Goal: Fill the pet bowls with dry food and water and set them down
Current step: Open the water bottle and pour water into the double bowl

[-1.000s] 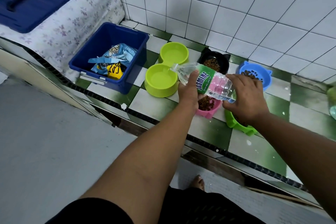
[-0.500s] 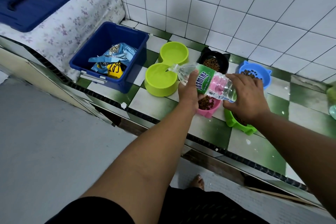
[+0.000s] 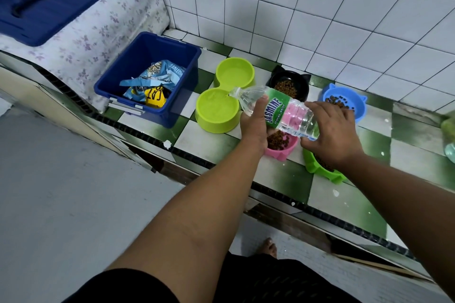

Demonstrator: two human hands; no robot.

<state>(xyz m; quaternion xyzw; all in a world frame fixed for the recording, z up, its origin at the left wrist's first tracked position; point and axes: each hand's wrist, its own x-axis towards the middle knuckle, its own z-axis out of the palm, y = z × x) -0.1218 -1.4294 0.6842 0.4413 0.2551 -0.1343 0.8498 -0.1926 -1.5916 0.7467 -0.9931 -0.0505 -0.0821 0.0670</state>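
A clear water bottle (image 3: 278, 112) with a green label lies tilted, its open neck over the near lime-green bowl (image 3: 211, 120). My left hand (image 3: 254, 125) grips the bottle near its neck; my right hand (image 3: 330, 130) holds its base. A second lime-green bowl (image 3: 234, 74) behind holds water. Kibble fills the black bowl (image 3: 289, 86), the blue bowl (image 3: 344, 103) and the pink bowl (image 3: 280, 145). A bright green bowl (image 3: 317, 170) sits partly hidden under my right wrist.
A blue bin (image 3: 147, 81) with cat food bags stands left of the bowls on the green-and-white tiled ledge (image 3: 406, 145). Its blue lid (image 3: 46, 5) lies on a floral cushion. A white tiled wall rises behind. My bare foot (image 3: 268, 247) shows below.
The bottle's neck has dipped slightly lower and leftward over the near lime-green bowl. Both hands keep their hold.
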